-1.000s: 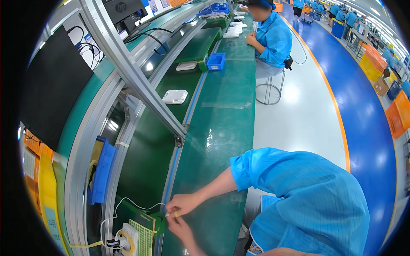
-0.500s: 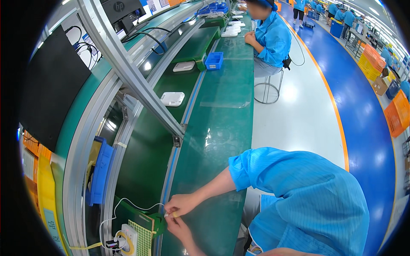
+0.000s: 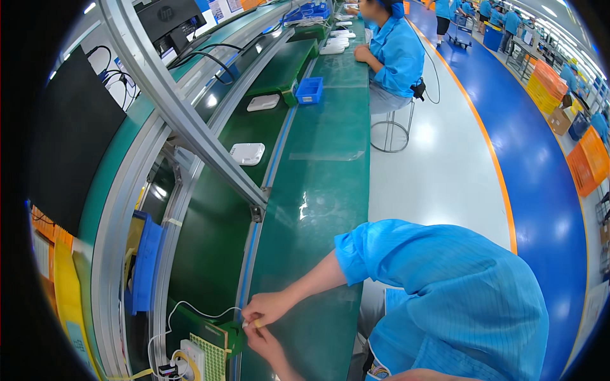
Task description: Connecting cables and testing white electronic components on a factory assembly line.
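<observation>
My right hand (image 3: 267, 307) reaches across the green bench (image 3: 314, 209) and pinches the end of a thin white cable (image 3: 206, 315). Just below it, my left hand (image 3: 265, 345) is closed too, its fingertips meeting the right ones at the cable's small white end. Something yellow, like a finger cot, wraps one fingertip between the hands. The cable loops left to a white power strip (image 3: 192, 353), where a dark plug or adapter (image 3: 168, 369) sits. Beside the strip stands a board with a yellow-green dotted sheet (image 3: 213, 355). Fingers hide most of the cable's tip.
An aluminium post (image 3: 184, 108) slants over the bench. White flat devices (image 3: 246, 153) lie on the dark green inner strip. Blue bins stand at the far bench (image 3: 309, 91) and left rack (image 3: 146, 263). A co-worker in blue (image 3: 395, 54) sits farther along. A dark panel (image 3: 73, 143) is at left.
The whole view has shifted slightly left. Both hands stay together at the cable end, with only a small change in the fingers. A cart now shows beside the person in the far aisle.
</observation>
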`<state>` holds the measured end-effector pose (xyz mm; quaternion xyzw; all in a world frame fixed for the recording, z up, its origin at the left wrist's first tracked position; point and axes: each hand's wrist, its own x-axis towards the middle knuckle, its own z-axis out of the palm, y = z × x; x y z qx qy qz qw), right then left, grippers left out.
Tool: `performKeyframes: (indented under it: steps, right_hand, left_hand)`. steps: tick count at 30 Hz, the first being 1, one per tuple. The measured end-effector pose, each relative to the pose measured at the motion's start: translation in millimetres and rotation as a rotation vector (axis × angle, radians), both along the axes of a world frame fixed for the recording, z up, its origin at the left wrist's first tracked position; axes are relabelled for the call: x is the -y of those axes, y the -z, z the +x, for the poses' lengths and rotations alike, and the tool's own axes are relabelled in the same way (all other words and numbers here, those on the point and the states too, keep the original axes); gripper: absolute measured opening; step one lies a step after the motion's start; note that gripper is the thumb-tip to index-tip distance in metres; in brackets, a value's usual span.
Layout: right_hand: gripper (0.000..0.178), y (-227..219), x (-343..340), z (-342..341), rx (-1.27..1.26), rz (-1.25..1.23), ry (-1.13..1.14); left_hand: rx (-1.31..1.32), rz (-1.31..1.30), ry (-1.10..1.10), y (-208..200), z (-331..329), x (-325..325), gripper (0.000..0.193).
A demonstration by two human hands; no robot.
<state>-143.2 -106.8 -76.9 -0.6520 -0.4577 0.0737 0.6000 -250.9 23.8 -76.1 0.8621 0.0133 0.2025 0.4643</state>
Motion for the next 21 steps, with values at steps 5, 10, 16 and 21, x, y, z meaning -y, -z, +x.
performKeyframes:
  steps: [5,10,16,21]
  right_hand:
    - [0.027,-0.7,1.5,1.4,0.051,-0.020,-0.003]
    - [0.027,4.5,-1.4,1.3,0.059,0.004,-0.008]
    - [0.027,4.1,-2.2,1.4,0.064,0.001,0.011]
    - [0.028,5.7,-3.6,0.7,0.060,0.029,0.007]
  left_hand:
    - [-0.037,0.080,0.040,1.7,-2.1,-7.2,0.022]
    - [-0.008,0.091,0.017,-1.8,-2.3,-2.3,0.023]
    - [-0.056,0.093,0.003,-1.3,-3.6,-4.4,0.026]
    - [-0.025,0.038,0.041,4.6,-2.4,-8.0,0.023]
